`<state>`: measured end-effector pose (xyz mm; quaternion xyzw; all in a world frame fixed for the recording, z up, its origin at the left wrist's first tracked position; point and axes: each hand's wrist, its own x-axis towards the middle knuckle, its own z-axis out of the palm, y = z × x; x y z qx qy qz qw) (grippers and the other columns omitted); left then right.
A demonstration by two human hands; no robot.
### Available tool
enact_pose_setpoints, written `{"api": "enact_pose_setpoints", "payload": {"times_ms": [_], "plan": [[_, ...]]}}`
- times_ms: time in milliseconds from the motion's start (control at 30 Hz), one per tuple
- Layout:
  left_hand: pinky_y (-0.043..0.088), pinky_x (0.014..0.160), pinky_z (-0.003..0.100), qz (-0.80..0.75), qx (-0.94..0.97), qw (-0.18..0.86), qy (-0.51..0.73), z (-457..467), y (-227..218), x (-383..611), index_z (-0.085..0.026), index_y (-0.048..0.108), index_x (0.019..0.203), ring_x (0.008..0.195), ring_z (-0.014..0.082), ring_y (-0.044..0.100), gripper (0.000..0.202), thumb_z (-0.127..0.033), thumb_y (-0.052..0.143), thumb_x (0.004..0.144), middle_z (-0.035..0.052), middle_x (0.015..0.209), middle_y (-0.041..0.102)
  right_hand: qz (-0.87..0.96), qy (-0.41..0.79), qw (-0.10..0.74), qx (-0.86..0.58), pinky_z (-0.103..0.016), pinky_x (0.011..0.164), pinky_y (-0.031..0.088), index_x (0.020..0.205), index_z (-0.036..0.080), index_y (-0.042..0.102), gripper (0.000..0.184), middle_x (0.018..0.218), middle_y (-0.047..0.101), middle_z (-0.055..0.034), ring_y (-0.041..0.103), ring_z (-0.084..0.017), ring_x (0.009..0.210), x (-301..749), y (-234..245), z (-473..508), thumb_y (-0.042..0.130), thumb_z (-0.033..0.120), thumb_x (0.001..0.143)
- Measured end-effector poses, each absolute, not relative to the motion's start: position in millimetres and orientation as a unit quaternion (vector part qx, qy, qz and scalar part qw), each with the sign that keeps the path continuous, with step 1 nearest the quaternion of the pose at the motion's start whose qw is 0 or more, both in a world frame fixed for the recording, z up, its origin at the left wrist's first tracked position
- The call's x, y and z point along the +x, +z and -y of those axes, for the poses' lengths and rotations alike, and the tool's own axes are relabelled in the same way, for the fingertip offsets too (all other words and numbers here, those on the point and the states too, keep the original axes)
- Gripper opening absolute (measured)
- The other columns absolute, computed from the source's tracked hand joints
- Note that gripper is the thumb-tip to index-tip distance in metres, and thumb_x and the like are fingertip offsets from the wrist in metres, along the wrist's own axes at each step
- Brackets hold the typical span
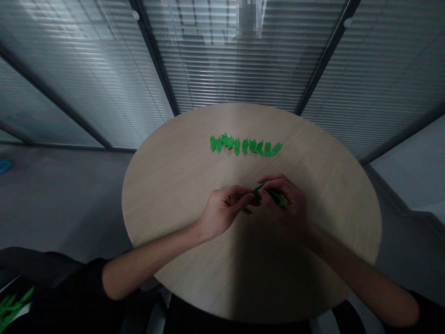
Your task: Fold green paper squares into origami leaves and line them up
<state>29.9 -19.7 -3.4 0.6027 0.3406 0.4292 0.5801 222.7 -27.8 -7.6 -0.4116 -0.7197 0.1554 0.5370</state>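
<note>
Both hands meet above the middle of the table, around a green leaf-like piece [280,200] that looks like paper or thin plastic. My left hand [222,208] pinches its left end between thumb and fingers. The fingers of my right hand [287,204] are curled over its other end, hiding part of it. Farther back on the table lies a row of several small green leaf-shaped pieces [237,146], side by side and apart from my hands. Whether the held piece is one leaf or more, I cannot tell.
The round wooden table [167,162] stands before glass partitions with blinds [236,69]. At the lower left, more green pieces [14,306] lie on something white beside a dark chair. A blue object [5,165] is on the floor at the far left.
</note>
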Motion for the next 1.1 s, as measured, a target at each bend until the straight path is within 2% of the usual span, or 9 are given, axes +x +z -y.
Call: {"api": "enact_pose_setpoints", "payload": {"times_ms": [200, 500, 833, 1000, 1100], "plan": [[0.067, 0.066, 0.027, -0.334, 0.594, 0.59, 0.433, 19.3, -3.7, 31.2, -0.011, 0.075, 0.097, 0.075, 0.019, 0.079, 0.032, -0.043, 0.074, 0.093, 0.0101, 0.085, 0.081, 0.716, 0.158, 0.541, -0.413, -0.031, 0.075, 0.059, 0.093, 0.023, 0.065, 0.005, 0.103, 0.073, -0.0046, 0.071, -0.016, 0.085, 221.1, -7.1, 28.2, 0.069, 0.019, 0.093], [0.068, 0.066, 0.029, -0.339, 0.606, 0.578, 0.428, 20.4, -2.4, 30.5, -0.011, 0.073, 0.098, 0.073, 0.019, 0.078, 0.031, -0.042, 0.072, 0.094, 0.0109, 0.085, 0.081, 0.714, 0.167, 0.541, -0.412, -0.029, 0.072, 0.055, 0.094, 0.023, 0.063, 0.007, 0.101, 0.073, -0.0034, 0.07, -0.015, 0.083, 221.1, -6.9, 27.8, 0.069, 0.019, 0.093], [0.066, 0.065, 0.025, -0.327, 0.597, 0.587, 0.438, 21.1, -4.9, 31.4, -0.012, 0.071, 0.096, 0.073, 0.0163, 0.077, 0.026, -0.038, 0.073, 0.093, 0.0092, 0.084, 0.081, 0.709, 0.177, 0.543, -0.413, -0.03, 0.073, 0.054, 0.094, 0.023, 0.063, 0.007, 0.102, 0.072, -0.003, 0.068, -0.015, 0.083, 221.1, -10.5, 28.1, 0.069, 0.02, 0.094], [0.059, 0.059, 0.02, -0.343, 0.596, 0.578, 0.44, 21.2, -4.8, 31.6, -0.012, 0.072, 0.094, 0.064, 0.0117, 0.072, 0.021, -0.03, 0.078, 0.087, 0.007, 0.081, 0.08, 0.717, 0.173, 0.547, -0.396, -0.03, 0.071, 0.054, 0.094, 0.024, 0.063, 0.008, 0.099, 0.071, -0.003, 0.068, -0.015, 0.081, 220.0, -10.1, 27.7, 0.069, 0.018, 0.093], [0.059, 0.059, 0.02, -0.348, 0.598, 0.573, 0.44, 21.2, -4.7, 31.8, -0.012, 0.072, 0.093, 0.064, 0.0116, 0.072, 0.02, -0.031, 0.077, 0.088, 0.007, 0.08, 0.08, 0.72, 0.171, 0.544, -0.396, -0.03, 0.073, 0.055, 0.093, 0.023, 0.063, 0.008, 0.098, 0.071, -0.003, 0.068, -0.015, 0.082, 219.3, -9.1, 27.8, 0.069, 0.018, 0.093]]}}
